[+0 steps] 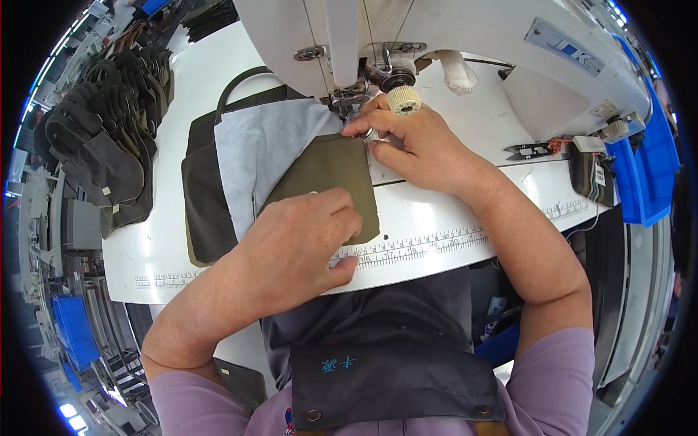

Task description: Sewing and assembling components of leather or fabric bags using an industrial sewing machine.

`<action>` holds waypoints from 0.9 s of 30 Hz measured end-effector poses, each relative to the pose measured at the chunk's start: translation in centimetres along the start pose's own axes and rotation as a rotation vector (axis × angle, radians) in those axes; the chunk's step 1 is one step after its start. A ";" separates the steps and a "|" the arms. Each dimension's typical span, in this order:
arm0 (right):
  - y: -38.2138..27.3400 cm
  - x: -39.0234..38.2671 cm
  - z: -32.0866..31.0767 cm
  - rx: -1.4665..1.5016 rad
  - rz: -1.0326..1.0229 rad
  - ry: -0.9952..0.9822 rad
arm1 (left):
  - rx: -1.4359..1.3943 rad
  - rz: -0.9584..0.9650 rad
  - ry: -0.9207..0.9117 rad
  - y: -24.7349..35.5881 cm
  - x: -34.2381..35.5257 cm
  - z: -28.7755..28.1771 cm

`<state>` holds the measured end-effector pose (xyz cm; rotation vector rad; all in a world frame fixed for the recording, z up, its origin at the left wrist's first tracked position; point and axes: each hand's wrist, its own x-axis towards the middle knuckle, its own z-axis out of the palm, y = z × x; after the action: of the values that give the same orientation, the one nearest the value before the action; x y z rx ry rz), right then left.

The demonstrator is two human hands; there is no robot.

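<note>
An olive fabric panel (327,171) lies on the sewing machine's white bed, its far corner close to the needle and presser foot (347,102). A light grey-blue cloth piece (251,142) is folded over it, and a dark olive bag piece (206,196) with a looped handle shows at the left. My right hand (414,142) has thumb and forefinger curled at the panel's far right corner, beside the presser foot; a small shiny metal part shows between them. My left hand (302,232) rests low over the panel's near part, fingers bent and thumb apart, with nothing seen in it.
Stacked dark bag pieces (109,138) with handles lie at the left. Thread snips (529,151) and a dark pouch-like item (590,174) sit at the right, by a blue bin (643,182). A printed ruler strip (429,245) follows the table's near edge. The machine's head (465,29) overhangs the work.
</note>
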<state>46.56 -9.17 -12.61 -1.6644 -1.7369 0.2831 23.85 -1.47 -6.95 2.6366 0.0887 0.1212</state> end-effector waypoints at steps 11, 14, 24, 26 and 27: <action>-0.5 0.0 -0.2 0.023 0.042 -0.019 | -0.198 -0.046 0.011 -1.5 -0.1 -0.7; -0.4 0.1 -0.2 0.036 0.035 -0.015 | -0.244 -0.074 0.060 -1.5 -0.1 0.0; -0.5 0.0 -0.4 0.022 0.030 -0.037 | -0.141 -0.180 0.666 -2.4 1.1 -2.2; -0.6 -0.1 -0.4 0.051 0.093 -0.025 | -0.039 -0.194 0.717 -2.6 1.3 -2.9; -0.6 -0.1 -0.4 0.050 0.090 -0.029 | -0.040 -0.197 0.721 -2.8 1.3 -3.0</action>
<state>46.32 -9.48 -11.96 -1.7126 -1.6654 0.3909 24.76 2.49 -5.59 2.3960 0.5731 0.9810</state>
